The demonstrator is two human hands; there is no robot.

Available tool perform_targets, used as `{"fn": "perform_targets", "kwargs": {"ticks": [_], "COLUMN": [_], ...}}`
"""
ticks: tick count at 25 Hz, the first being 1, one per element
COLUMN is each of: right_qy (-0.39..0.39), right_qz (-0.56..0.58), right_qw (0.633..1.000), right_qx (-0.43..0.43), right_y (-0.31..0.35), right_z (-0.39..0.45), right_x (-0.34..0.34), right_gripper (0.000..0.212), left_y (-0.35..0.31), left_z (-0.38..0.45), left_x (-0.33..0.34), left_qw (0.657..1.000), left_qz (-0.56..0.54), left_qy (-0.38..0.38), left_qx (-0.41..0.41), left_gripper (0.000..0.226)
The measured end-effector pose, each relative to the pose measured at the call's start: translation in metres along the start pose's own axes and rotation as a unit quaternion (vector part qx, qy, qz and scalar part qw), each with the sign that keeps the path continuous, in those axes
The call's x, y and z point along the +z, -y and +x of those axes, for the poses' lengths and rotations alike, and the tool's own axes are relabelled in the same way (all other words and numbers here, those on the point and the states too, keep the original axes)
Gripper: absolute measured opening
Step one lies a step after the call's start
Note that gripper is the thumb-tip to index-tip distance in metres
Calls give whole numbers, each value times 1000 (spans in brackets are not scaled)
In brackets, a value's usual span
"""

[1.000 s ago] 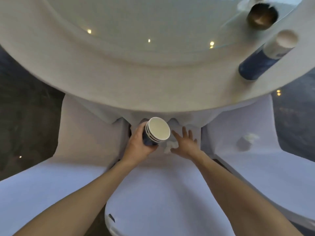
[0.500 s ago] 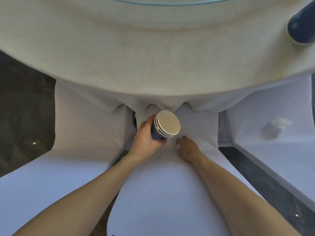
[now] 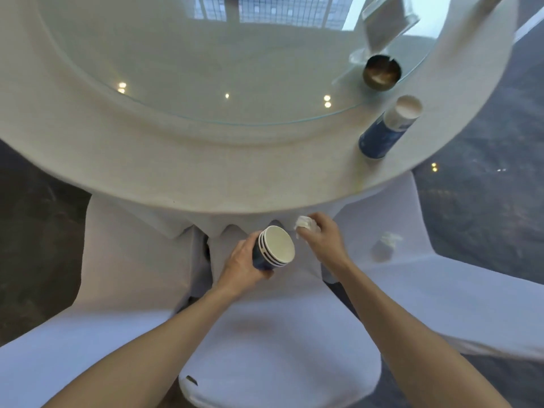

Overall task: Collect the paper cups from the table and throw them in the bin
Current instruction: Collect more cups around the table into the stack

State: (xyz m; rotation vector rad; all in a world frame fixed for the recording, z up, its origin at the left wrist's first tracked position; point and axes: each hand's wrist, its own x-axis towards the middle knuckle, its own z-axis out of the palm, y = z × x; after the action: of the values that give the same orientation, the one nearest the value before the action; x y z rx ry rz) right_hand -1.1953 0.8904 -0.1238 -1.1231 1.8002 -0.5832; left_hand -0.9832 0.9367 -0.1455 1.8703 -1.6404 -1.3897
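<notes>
Left hand point(image 3: 241, 267): fingers wrapped around nested paper cups point(image 3: 273, 248), held tilted above the chair seat point(image 3: 279, 334).
Right hand point(image 3: 322, 235): fingers closed on a crumpled white tissue point(image 3: 303, 223).
Remaining cup stack point(image 3: 388, 126): blue walls, white rim, on the surface point(image 3: 206, 172) at far right.
Handling: likely light, crushable; grip mid-wall gently.

Soft, cool daylight and a strong fisheye bend.

My view is evenly lit and rather dim; the glass top point(image 3: 206, 63) of the counter mirrors a bright window grid and small ceiling lights as glare spots. Shadows are faint. The counter's rim point(image 3: 206, 184) bows hard, my forearms stretch at the corners, and everything looks slightly soft.
</notes>
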Motion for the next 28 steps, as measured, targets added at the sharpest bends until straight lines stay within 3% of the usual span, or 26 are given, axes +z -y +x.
{"fn": "perform_targets", "kwargs": {"ticks": [6, 12, 16, 20, 22, 25, 28], "right_qy": [-60, 7, 7, 153, 178, 136, 70], "right_qz": [22, -107, -143, -215, -209, -153, -151], "right_qw": [996, 989, 976, 952, 949, 960, 947], "right_qx": [-67, -101, -163, -157, -157, -192, -273], "right_y": [53, 41, 37, 32, 26, 25, 37], "right_z": [-50, -76, -79, -84, -86, -83, -64], "right_x": [-56, -91, -144, -196, -217, -244, -268], "right_gripper": [32, 38, 35, 25, 29, 31, 38], "left_y": [-68, -121, -157, -190, -206, -224, -234], "left_z": [-14, -22, -32, -50, -57, -69, -78], "left_x": [6, 32, 60, 93, 108, 125, 130], "left_qw": [998, 997, 996, 994, 993, 990, 987], "left_qz": [-9, -3, -21, -21, -17, -38, -53], "left_qy": [22, -5, -47, -83, -96, -132, -147], "left_qx": [54, 78, 69, 64, 60, 45, 37], "left_gripper": [86, 84, 84, 84, 82, 79, 79]}}
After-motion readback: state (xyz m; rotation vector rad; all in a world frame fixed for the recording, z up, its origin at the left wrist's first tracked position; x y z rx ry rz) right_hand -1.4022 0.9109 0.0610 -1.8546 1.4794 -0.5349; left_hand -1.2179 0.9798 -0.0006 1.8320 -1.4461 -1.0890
